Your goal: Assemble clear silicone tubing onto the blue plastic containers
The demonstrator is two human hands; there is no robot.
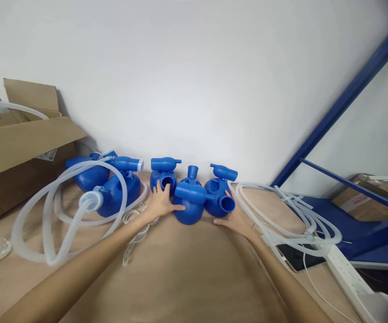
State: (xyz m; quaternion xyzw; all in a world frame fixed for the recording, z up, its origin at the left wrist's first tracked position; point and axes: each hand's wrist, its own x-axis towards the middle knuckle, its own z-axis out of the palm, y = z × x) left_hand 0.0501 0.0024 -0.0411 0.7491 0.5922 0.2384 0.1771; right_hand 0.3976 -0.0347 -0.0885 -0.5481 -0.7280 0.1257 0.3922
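Three blue plastic urinal bottles stand close together by the wall, each with a blue funnel-like piece on top. My left hand has its fingers spread at the mouth of the left urinal bottle; its thumb reaches to the side of the middle urinal bottle. Around the right side of the right urinal bottle curls my right hand, with fingers partly hidden behind it and thumb below. The left and right bottles' round mouths are uncovered. A small blue cup-shaped piece rises behind the middle bottle's funnel.
More blue bottles lie at left with a coiled translucent hose. Clear straps lie near my left forearm. An open cardboard box stands far left. At right are more hoses, a tablet, a power strip and a blue metal frame.
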